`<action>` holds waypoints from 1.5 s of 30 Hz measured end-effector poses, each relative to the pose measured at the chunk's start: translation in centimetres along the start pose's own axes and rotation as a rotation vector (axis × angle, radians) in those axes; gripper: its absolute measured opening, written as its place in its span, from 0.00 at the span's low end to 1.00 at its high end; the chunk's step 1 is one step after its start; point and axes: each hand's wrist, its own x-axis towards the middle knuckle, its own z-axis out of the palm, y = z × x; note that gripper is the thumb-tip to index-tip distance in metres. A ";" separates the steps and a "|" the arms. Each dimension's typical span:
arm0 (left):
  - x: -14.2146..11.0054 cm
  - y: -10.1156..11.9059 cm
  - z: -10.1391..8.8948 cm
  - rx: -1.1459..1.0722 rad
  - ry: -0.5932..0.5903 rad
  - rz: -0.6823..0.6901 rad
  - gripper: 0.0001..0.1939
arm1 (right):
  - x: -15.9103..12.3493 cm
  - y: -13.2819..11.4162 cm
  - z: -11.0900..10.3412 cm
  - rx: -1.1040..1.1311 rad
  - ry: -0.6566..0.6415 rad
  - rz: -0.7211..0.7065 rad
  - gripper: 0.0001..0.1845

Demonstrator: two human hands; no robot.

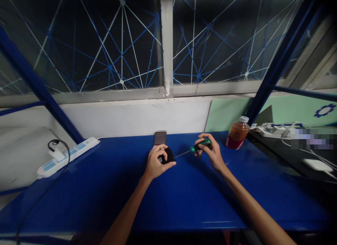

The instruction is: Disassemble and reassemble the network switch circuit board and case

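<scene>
Near the middle of the blue table [168,199], my left hand [156,163] grips a small black device [168,156] with a pale label on it; I cannot make out its exact kind. My right hand [212,152] is closed around the green handle of a screwdriver [200,145]. The thin shaft points left, and its tip reaches the right edge of the black device. Just behind my left hand a dark flat panel [160,137], perhaps a phone, stands at the table's back; its lower part is hidden by the hand.
A bottle of reddish-brown drink [237,133] stands at the back right. On the left lies a white power strip [70,157] with a black cable [68,150] plugged in. Cables and a white adapter [317,165] rest on a black surface [279,150] at right. Blue frame posts [56,115] flank the table.
</scene>
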 end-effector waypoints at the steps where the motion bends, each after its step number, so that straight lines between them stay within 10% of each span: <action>1: 0.0 0.0 0.0 -0.002 -0.002 0.002 0.17 | 0.0 0.0 0.0 0.001 0.003 0.004 0.20; 45: -0.2 0.2 0.3 0.012 -0.061 0.041 0.19 | -0.2 0.9 0.3 -0.290 0.166 -0.085 0.17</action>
